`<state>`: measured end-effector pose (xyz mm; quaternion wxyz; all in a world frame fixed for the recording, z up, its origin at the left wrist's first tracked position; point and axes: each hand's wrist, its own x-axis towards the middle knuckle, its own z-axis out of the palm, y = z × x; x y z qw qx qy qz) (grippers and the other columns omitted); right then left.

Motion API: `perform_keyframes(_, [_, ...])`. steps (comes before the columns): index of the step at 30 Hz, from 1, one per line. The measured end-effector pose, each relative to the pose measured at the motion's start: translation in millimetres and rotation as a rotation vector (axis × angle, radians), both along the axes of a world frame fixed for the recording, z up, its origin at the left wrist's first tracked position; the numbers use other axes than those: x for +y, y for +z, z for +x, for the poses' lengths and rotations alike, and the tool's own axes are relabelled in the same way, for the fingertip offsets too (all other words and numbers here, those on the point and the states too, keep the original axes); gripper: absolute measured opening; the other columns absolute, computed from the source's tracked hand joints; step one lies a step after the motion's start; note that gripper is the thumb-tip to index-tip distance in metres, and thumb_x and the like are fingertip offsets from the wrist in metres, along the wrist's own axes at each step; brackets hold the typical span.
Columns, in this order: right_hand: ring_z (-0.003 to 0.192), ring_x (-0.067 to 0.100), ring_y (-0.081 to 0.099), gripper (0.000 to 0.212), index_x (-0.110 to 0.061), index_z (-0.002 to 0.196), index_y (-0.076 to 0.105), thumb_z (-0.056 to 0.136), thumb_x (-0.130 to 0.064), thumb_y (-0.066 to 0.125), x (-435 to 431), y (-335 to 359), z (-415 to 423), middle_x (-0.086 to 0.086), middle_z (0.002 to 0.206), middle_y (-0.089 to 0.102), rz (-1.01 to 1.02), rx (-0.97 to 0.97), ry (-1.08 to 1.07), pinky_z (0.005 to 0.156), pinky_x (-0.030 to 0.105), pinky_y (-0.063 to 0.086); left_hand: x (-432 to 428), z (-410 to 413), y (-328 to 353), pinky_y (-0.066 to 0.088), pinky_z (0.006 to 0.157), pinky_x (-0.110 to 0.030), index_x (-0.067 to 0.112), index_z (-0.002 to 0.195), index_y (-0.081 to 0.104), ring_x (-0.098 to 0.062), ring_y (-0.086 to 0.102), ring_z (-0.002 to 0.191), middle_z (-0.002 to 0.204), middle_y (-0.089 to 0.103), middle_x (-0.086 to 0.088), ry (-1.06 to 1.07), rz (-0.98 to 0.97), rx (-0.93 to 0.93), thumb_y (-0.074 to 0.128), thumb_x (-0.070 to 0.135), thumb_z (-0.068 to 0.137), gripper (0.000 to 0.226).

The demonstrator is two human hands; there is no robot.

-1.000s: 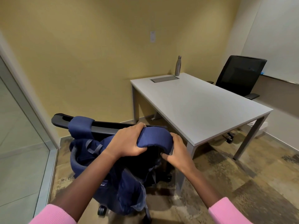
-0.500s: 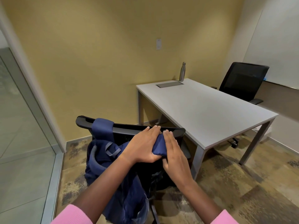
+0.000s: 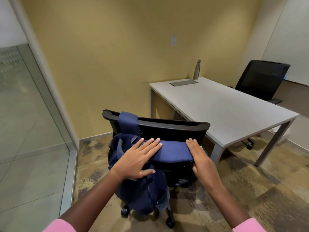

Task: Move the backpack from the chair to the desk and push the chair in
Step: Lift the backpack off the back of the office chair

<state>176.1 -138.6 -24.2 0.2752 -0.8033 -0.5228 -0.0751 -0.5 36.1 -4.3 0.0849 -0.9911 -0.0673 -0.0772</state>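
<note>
The soft navy backpack [image 3: 140, 178] hangs limp behind the chair [image 3: 167, 126], one strap [image 3: 127, 123] hooked over the backrest, both hands [image 3: 138, 159] [image 3: 200, 158] resting open on its other strap, gripping nothing; it looks floppy, so I'd grasp the straps and lift.

Pink sleeves [image 3: 61, 226] at both forearms; hands bare.
</note>
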Motion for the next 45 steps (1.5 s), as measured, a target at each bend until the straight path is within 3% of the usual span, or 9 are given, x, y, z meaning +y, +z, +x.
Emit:
perform_keyframes(4, [0.137,0.005,0.009,0.083,-0.018,0.144,0.017,0.076,0.018,0.046,-2.8,-4.8,-6.9,0.002,0.155,0.022,0.007,0.095,-0.065,0.113,0.024,0.014,7.9,-26.6,-0.8,0.041,0.1,-0.05,0.013,0.139,0.038,-0.023,0.041,0.132,0.145,0.042,-0.007,0.056,0.173,0.03,0.061,0.065,0.068,0.091])
perform_keyframes(9, [0.143,0.017,0.018,0.077,-0.016,0.145,0.017,0.08,0.016,0.04,3.0,-8.5,-11.9,0.005,0.155,0.021,-0.035,0.188,-0.113,0.115,0.033,0.026,14.2,-32.1,-20.3,0.013,0.117,-0.039,0.015,0.146,-0.002,-0.026,0.012,0.145,0.157,-0.002,-0.008,0.145,0.091,0.075,0.052,0.019,0.086,0.081])
perform_keyframes(12, [0.144,0.017,0.016,0.065,-0.013,0.145,0.018,0.087,0.007,0.041,12.4,-10.8,-17.9,0.006,0.155,0.022,-0.075,0.204,-0.041,0.117,0.031,0.021,10.8,-27.8,-20.9,0.026,0.112,-0.038,0.008,0.141,0.026,-0.031,0.033,0.135,0.158,0.003,-0.014,0.204,0.016,0.07,0.042,0.012,0.09,0.054])
perform_keyframes(15, [0.145,0.016,0.011,0.065,-0.014,0.146,0.012,0.092,-0.017,0.048,23.9,-14.7,-29.0,0.004,0.157,0.017,-0.173,0.178,0.078,0.117,0.031,0.017,1.5,-23.3,-19.0,0.037,0.096,-0.041,0.0,0.104,0.054,-0.032,0.05,0.113,0.156,0.014,-0.017,0.266,-0.055,0.07,0.041,0.011,0.09,0.022])
perform_keyframes(24, [0.145,0.026,-0.006,0.099,-0.009,0.144,-0.008,0.081,-0.046,0.059,73.8,-30.6,-64.3,0.011,0.158,-0.005,-0.306,0.131,0.189,0.118,0.039,0.004,-19.4,-10.5,-24.1,0.037,0.09,-0.04,-0.001,0.095,0.057,-0.032,0.052,0.107,0.154,0.024,-0.012,0.357,-0.189,-0.006,0.051,0.017,0.083,0.023])
perform_keyframes(31, [0.144,0.024,0.008,0.088,-0.014,0.145,-0.001,0.082,-0.024,0.06,76.7,-49.6,-62.2,0.008,0.156,0.012,-0.146,0.168,0.074,0.117,0.035,0.019,-36.7,-9.2,-29.6,0.031,0.099,-0.035,0.0,0.09,0.056,-0.03,0.045,0.12,0.155,0.021,-0.012,0.284,-0.295,-0.098,0.05,0.011,0.08,0.016])
perform_keyframes(35, [0.133,0.028,0.038,0.079,-0.015,0.143,0.022,0.076,-0.002,0.062,70.6,-57.2,-59.7,0.009,0.147,0.036,0.04,0.31,0.025,0.094,0.038,0.045,-40.9,-5.1,-27.5,0.026,0.105,-0.034,0.001,0.097,0.057,-0.028,0.04,0.126,0.156,0.017,-0.011,0.218,-0.334,-0.106,0.049,0.013,0.084,0.019])
perform_keyframes(41, [0.101,0.037,0.063,0.043,-0.011,0.123,0.053,0.081,-0.01,0.063,67.6,-56.3,-44.5,0.015,0.118,0.065,0.154,0.429,-0.123,0.076,0.038,0.047,-11.3,-7.0,4.0,0.032,0.109,-0.042,0.006,0.108,0.058,-0.031,0.044,0.13,0.146,0.04,-0.016,0.083,-0.129,-0.292,0.048,0.018,0.089,0.025])
perform_keyframes(45, [0.101,0.035,0.063,0.041,-0.015,0.121,0.054,0.082,-0.019,0.066,60.1,-55.6,-41.8,0.013,0.112,0.068,0.12,0.447,-0.186,0.076,0.037,0.048,29.6,-1.7,26.6,0.01,0.118,-0.035,0.012,0.143,0.025,-0.023,0.017,0.144,0.156,0.018,-0.009,0.177,-0.07,-0.266,0.035,0.034,0.097,0.052])
